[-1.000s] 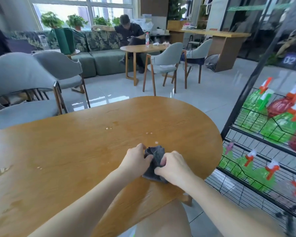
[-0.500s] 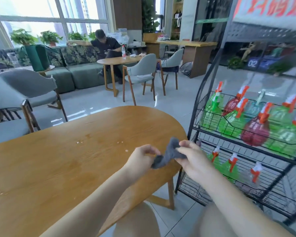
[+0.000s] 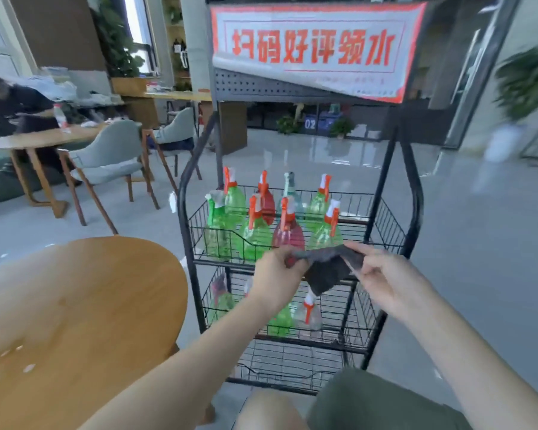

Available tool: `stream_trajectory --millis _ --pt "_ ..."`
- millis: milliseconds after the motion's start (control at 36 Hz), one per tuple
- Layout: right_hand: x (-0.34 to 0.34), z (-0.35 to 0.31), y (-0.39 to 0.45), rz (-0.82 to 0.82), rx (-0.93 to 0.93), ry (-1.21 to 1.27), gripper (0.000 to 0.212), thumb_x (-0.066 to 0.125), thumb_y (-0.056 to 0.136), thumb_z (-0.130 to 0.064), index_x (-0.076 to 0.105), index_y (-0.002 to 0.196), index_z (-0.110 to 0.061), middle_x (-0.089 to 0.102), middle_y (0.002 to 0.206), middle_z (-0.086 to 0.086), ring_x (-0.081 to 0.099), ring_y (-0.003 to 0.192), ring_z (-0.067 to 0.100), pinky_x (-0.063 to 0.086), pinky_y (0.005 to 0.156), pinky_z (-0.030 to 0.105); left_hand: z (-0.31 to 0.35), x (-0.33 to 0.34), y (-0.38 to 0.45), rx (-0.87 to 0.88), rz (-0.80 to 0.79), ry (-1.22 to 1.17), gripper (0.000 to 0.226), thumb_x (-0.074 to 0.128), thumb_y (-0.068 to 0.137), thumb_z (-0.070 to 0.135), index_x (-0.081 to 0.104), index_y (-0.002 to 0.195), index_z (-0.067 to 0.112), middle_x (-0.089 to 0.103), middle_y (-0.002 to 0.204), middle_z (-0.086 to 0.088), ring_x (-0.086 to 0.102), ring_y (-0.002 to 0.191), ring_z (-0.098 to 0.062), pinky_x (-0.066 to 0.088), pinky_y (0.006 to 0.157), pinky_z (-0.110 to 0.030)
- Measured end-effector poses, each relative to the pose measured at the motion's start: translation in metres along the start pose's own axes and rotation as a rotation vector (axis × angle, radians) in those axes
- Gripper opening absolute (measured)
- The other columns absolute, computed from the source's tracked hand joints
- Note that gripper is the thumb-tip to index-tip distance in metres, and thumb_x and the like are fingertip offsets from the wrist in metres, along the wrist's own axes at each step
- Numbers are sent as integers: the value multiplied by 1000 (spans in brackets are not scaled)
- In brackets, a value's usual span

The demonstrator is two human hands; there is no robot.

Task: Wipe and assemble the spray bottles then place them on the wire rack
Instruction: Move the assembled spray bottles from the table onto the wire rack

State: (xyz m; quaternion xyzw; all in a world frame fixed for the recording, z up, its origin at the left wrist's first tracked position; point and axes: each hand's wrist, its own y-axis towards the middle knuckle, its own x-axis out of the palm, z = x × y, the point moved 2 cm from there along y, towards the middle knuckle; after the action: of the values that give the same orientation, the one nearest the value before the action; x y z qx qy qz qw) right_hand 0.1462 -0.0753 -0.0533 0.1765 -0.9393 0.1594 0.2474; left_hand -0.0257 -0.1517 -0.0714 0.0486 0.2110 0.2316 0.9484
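We see the dark grey cloth (image 3: 328, 268) stretched in the air between the two hands, in front of the wire rack (image 3: 295, 274) and past the right edge of the desk (image 3: 84, 305). The left hand (image 3: 277, 274) pinches the left end of the cloth with curled fingers (image 3: 288, 254). The right hand (image 3: 385, 280) pinches the right end between thumb and first finger, and one corner of the cloth hangs down between them.

Behind the cloth, the top basket of the rack holds spray bottles (image 3: 255, 234), green and red, standing upright with orange and white triggers. The basket below holds some more bottles, partly hidden by the hands. A white banner (image 3: 314, 48) with red letters hangs at the top of the rack. At the far left a person (image 3: 10, 103) sits at another table.
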Motion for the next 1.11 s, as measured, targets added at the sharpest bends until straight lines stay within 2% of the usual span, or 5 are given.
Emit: stream_trajectory --millis 222,417,583,722,1111 --pt "-72 -46 25 309 -475 -929 3 76 92 -18 76 90 -16 75 69 0 74 67 13 62 74 32 41 83 48 123 -28 100 11 62 103 19 67 110 13 71 91 -6 69 82 -26 59 75 -39" --pt "-80 -56 55 429 -658 -1237 40 67 100 -30 57 66 -9 63 53 6 61 40 21 55 45 35 61 115 74 101 14 169 26 58 104 14 38 119 17 64 91 -10 66 79 -30 55 67 -43" --pt "-79 -48 75 443 -633 -1318 10 58 102 -19 59 97 -10 67 60 7 66 46 17 58 54 38 66 128 81 177 -96 352 57 57 98 0 33 148 12 32 152 -15 60 115 -37 43 79 -32" --pt "-66 -35 63 449 -715 -1461 60 62 97 -13 39 153 -19 68 107 6 66 79 38 53 71 44 53 140 80 254 -189 555 37 54 93 -7 51 129 3 35 147 -18 51 122 -38 47 93 -42" --pt "-29 -39 42 543 -735 -1599 27 58 99 -27 71 122 -28 66 131 -5 69 89 38 51 78 40 38 69 36 502 19 439 29 55 99 8 69 124 10 64 128 -6 68 91 -31 59 72 -43"
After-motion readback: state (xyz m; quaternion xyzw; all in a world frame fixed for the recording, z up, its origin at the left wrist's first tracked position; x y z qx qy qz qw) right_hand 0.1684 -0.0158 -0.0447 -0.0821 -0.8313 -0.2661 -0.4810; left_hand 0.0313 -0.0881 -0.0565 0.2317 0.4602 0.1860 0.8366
